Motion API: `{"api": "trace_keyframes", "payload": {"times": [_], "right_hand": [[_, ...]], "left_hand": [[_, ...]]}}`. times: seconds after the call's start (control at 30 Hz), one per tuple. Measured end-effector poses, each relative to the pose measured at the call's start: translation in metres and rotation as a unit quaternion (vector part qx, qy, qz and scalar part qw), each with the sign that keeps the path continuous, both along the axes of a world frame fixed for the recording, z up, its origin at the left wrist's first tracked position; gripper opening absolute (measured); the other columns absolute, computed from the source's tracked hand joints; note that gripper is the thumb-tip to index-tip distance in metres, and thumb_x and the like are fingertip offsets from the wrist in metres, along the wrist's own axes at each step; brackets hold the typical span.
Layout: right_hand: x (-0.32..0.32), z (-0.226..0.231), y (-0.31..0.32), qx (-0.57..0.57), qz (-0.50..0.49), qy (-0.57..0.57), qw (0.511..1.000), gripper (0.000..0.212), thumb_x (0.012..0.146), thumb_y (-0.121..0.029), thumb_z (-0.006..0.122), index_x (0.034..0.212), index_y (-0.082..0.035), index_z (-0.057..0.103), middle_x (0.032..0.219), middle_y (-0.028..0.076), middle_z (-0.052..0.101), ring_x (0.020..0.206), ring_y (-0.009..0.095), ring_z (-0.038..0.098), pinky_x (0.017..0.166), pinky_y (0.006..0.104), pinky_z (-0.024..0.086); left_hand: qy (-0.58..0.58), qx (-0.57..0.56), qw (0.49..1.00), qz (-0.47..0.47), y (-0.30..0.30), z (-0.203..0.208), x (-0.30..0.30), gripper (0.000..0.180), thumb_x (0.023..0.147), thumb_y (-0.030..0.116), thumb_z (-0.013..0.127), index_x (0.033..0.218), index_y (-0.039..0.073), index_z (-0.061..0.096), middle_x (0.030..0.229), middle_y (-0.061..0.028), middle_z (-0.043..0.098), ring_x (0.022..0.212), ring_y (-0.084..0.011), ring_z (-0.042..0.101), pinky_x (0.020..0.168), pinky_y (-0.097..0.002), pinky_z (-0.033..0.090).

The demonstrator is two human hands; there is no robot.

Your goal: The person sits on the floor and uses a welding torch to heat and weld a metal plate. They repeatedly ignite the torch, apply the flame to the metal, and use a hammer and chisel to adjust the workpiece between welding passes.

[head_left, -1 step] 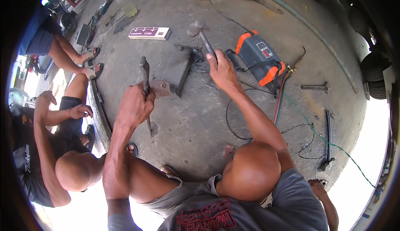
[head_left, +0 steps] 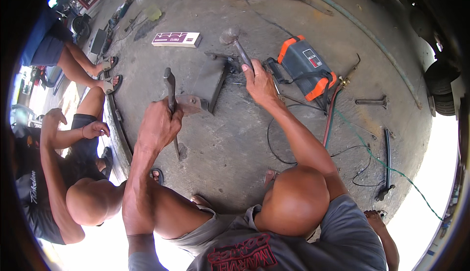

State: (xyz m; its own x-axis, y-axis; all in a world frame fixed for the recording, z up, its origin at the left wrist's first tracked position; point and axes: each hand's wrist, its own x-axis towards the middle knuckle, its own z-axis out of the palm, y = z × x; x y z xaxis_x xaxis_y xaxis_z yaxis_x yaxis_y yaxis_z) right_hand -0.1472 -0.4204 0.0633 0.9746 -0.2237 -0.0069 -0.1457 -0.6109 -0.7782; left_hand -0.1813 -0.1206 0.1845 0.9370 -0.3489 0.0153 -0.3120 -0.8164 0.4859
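My left hand (head_left: 159, 124) is closed round a tapered steel bar (head_left: 169, 81), its thick end up and its thin end low near the floor; I cannot tell if it touches the concrete. Raised in my right hand (head_left: 262, 86) is a hammer (head_left: 237, 45), its rounded, worn head pointing away from me. Between the hands lies a dark flat metal piece (head_left: 208, 78). From its near end juts a rusty plate (head_left: 190, 101) with a small hole or bolt, just beside my left hand, which partly covers it.
An orange-and-grey welding machine (head_left: 306, 65) stands right of the hammer. Hoses (head_left: 327, 133), a black cable (head_left: 274, 156) and a T-shaped metal tool (head_left: 371, 101) lie on the right. Ahead is a white-and-purple carton (head_left: 176, 39). A seated person (head_left: 49, 183) and another's sandalled feet (head_left: 108, 75) are at left.
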Motion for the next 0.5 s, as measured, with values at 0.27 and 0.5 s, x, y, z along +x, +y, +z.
{"api": "trace_keyframes", "payload": {"times": [0.27,0.5], "right_hand": [[0.007,-0.052,0.018,0.016,0.034,0.16,0.986,0.047,0.108,-0.047,0.053,0.127,-0.004,0.061,0.11,0.028,0.073,0.108,0.048,0.07,0.092,0.0578,0.053],[-0.01,-0.014,0.031,-0.073,0.102,0.057,0.991,0.041,0.108,-0.041,0.056,0.125,-0.004,0.061,0.094,0.023,0.075,0.092,0.047,0.074,0.083,0.0581,0.055]], "left_hand": [[0.095,0.064,0.992,0.045,-0.002,0.029,-0.004,0.052,0.101,0.046,0.06,0.122,0.0,0.073,0.111,-0.0335,0.072,0.111,-0.0504,0.068,0.094,-0.0551,0.053],[0.111,0.075,0.99,0.04,0.001,0.036,-0.006,0.051,0.103,0.044,0.056,0.115,-0.003,0.072,0.111,-0.0341,0.072,0.113,-0.0506,0.067,0.093,-0.0568,0.052]]}}
